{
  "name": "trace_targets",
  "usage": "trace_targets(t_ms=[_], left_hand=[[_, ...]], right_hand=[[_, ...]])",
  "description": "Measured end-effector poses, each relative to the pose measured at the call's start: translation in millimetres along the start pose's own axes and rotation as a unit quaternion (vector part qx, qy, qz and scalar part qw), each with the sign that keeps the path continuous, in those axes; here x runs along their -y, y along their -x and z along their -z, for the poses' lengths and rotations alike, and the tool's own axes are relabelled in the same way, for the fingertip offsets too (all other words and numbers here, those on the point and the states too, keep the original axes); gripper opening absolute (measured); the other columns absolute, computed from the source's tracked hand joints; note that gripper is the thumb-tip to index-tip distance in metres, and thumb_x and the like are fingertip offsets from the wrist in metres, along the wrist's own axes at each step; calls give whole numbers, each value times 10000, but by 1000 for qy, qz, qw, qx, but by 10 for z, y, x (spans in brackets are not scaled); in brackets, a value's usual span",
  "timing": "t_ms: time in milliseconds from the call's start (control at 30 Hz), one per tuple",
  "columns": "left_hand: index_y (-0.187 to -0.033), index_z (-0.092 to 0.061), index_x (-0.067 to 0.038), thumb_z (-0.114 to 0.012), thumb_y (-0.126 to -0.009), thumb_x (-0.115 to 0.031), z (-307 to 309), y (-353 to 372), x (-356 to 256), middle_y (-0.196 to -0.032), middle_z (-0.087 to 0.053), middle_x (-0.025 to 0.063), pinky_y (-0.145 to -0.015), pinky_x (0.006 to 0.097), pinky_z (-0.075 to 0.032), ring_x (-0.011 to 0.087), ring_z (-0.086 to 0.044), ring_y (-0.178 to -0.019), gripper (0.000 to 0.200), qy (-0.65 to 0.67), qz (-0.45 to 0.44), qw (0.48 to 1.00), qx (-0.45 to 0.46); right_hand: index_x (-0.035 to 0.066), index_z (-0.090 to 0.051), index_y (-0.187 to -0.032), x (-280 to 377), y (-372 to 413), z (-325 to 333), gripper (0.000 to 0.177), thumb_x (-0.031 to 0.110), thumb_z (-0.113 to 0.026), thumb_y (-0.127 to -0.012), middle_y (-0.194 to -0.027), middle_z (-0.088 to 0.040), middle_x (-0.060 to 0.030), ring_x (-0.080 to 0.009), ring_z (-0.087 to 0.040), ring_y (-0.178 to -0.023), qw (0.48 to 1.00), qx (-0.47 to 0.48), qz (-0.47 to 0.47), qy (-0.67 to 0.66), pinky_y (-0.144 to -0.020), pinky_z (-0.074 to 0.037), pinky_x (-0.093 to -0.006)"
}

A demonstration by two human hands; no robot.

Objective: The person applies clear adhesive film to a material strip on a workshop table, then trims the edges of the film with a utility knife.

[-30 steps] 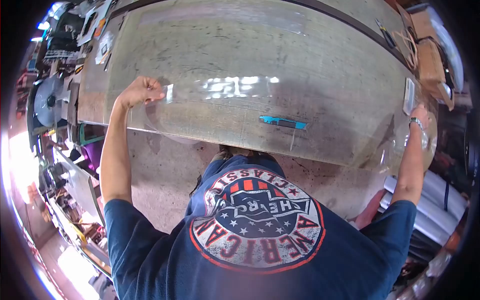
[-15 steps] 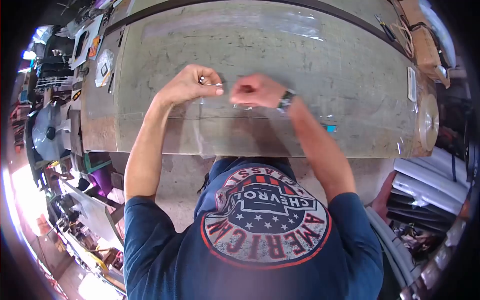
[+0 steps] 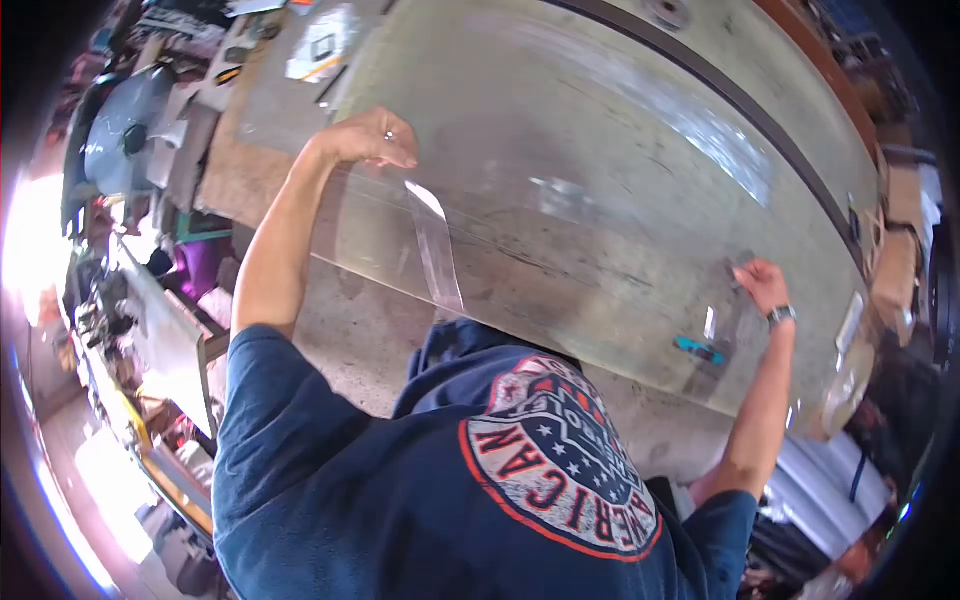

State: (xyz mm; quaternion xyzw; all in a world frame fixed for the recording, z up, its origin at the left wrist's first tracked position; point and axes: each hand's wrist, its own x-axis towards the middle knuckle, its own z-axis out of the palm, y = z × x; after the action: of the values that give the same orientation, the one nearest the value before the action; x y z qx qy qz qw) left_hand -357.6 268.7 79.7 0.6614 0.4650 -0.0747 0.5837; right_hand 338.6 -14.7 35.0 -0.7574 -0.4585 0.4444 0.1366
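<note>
My left hand [image 3: 372, 140] is over the left part of the work table, fingers curled and pressed together, with a small shiny spot, perhaps a ring, on one finger. Just below its fingertips starts a clear plastic strip [image 3: 436, 250], which runs down to the table's near edge. My right hand [image 3: 763, 285] is far to the right, wearing a wristwatch [image 3: 781, 315]. Its thumb and fingers are pinched together; I cannot tell what either hand holds. A teal object [image 3: 699, 350] and a small clear, shiny piece [image 3: 710, 322] lie left of and below the right hand.
The scratched table [image 3: 600, 300] spans the view, crossed by a dark bar [image 3: 720, 85]. A long clear plastic sheet [image 3: 715, 140] lies near the bar. A plastic bag [image 3: 322, 45] lies at upper left, cardboard boxes [image 3: 897, 270] at right, wrapped rolls [image 3: 820, 490] below them.
My hands have moved apart: the right swung far right toward the teal object, the left stayed at the left. The view has turned and tilted with my body.
</note>
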Motion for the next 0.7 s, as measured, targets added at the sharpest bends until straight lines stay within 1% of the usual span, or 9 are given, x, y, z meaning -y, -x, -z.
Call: trace_targets(t_ms=[100, 167, 233, 367, 467, 533, 567, 667, 700], left_hand=[[-875, -753, -40, -875, -786, -205, 325, 132, 218, -717, -647, -24, -534, 252, -413, 73, -558, -621, 224, 20, 4, 1000, 0], [-884, -759, -46, -861, -798, -223, 454, 209, 261, -736, -661, -11, -552, 265, -447, 89, -570, -643, 222, 24, -4, 999, -22], [-888, -766, -60, -859, -804, -219, 600, 186, 452, -753, -673, -19, -583, 272, -462, 90, -586, -670, 203, -27, 6, 998, -59], [-878, -774, -71, -854, -806, -214, 712, 198, 712, -772, -692, -11, -636, 298, -487, 106, -618, -711, 179, -35, 32, 994, -100], [-840, -753, -42, -858, -812, -152, 742, 138, 1086, -754, -675, -22, -637, 287, -466, 82, -591, -721, 155, -72, -46, 983, -162], [-815, -740, -43, -859, -808, -147, 705, 220, 971, -752, -673, -21, -649, 294, -468, 85, -584, -709, 158, -81, 14, 975, -205], [-803, -733, -43, -860, -807, -144, 675, 251, 932, -751, -672, -21, -654, 297, -469, 87, -580, -703, 162, -84, 45, 970, -224], [-853, -758, -43, -855, -787, -215, 645, 221, 1001, -745, -683, 31, -706, 346, -517, 141, -639, -738, 209, -114, 64, 955, -266], [-857, -745, -43, -859, -792, -206, 611, 215, 1038, -757, -680, 17, -693, 328, -498, 127, -619, -731, 210, -99, 62, 952, -282]], right_hand=[[89, -596, -733, -459, -8, 185, 279, 184, -790, -910, -672, -552, 60, -50, -476, -612, 1000, -16, -24, -2, -534, -380, -268], [87, -616, -767, -802, -5, 344, 266, 222, -815, -882, -651, -572, 57, -63, -503, -550, 999, -41, -25, 26, -491, -387, -270], [49, -594, -711, -1165, -4, 509, 305, 199, -828, -836, -649, -563, 29, -111, -537, -597, 986, -90, -36, 139, -527, -412, -311], [22, -621, -763, -1548, 118, 778, 284, 184, -853, -789, -739, -606, -22, -139, -573, -652, 980, -100, -97, 142, -577, -462, -330], [15, -645, -826, -1891, 127, 950, 295, 192, -872, -760, -829, -638, -58, -158, -598, -715, 975, -135, -121, 125, -648, -504, -337], [10, -660, -883, -2269, 34, 1045, 330, 205, -886, -744, -883, -655, -76, -181, -617, -758, 967, -151, -134, 153, -705, -528, -348], [9, -660, -901, -2302, 20, 1060, 346, 212, -889, -741, -886, -661, -80, -191, -625, -774, 964, -154, -140, 166, -724, -532, -355], [-2, -681, -980, -2126, 112, 1118, 389, 240, -883, -753, -907, -695, -103, -226, -663, -826, 948, -184, -182, 184, -774, -543, -381], [-3, -691, -989, -2101, 117, 1168, 396, 257, -880, -757, -918, -709, -111, -229, -671, -831, 944, -180, -165, 220, -777, -545, -383]])
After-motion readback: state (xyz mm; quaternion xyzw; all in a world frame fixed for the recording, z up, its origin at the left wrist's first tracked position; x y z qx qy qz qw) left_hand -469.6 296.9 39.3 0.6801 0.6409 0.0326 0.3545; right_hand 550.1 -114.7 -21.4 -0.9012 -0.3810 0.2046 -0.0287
